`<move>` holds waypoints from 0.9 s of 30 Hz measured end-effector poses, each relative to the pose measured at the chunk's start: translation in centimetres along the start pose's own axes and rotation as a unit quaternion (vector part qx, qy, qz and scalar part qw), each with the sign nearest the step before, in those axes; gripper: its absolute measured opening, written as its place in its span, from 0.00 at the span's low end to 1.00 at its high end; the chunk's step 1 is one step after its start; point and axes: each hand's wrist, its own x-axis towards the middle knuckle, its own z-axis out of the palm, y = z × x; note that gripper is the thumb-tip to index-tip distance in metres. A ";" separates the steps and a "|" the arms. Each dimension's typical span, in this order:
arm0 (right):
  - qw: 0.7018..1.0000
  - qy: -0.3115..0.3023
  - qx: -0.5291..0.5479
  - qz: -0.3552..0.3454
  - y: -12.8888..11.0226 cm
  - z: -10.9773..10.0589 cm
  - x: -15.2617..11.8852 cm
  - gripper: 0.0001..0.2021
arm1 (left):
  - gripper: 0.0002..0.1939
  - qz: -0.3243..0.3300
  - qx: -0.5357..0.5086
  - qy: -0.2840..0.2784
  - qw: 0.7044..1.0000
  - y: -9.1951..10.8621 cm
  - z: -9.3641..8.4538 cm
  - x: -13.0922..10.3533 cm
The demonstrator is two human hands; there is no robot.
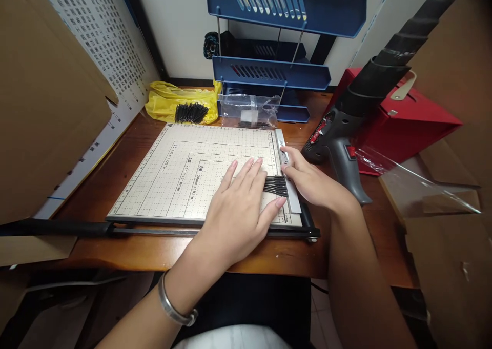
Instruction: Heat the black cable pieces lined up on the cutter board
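My left hand [240, 203] lies flat with fingers stretched on the gridded board of a paper cutter [154, 180]. Under its fingers and thumb is a row of thin black strips [275, 185], possibly wires or tubing, side by side. Their right ends meet the pale ruler bar [292, 198] along the cutter's right edge. My right hand [311, 177] touches that bar, thumb and forefinger apart, with its other fingers largely hidden. Along the near edge lies the cutter's long blade arm [154, 231], its black handle [69, 228] pointing left.
Behind the cutter are a yellow bag [161, 103] with a bundle of short black pieces [191, 113], a clear plastic bag [249, 108] and a blue tiered rack [269, 68]. A heat gun [342, 134] stands at right before a red box [415, 116]. Cardboard [49, 98] borders the left.
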 end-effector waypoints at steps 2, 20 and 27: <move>1.000 -0.002 -0.005 -0.001 0.0 0.0 0.0 0.34 | 0.34 0.006 0.001 -0.011 1.000 -0.4 -0.1 -0.2; 1.000 0.002 0.007 -0.017 0.8 0.3 0.6 0.31 | 0.32 0.042 -0.003 -0.048 0.998 -0.6 0.5 0.4; 1.000 0.005 0.003 -0.009 0.7 0.5 0.6 0.35 | 0.36 0.046 0.001 -0.046 0.998 -0.6 0.7 0.4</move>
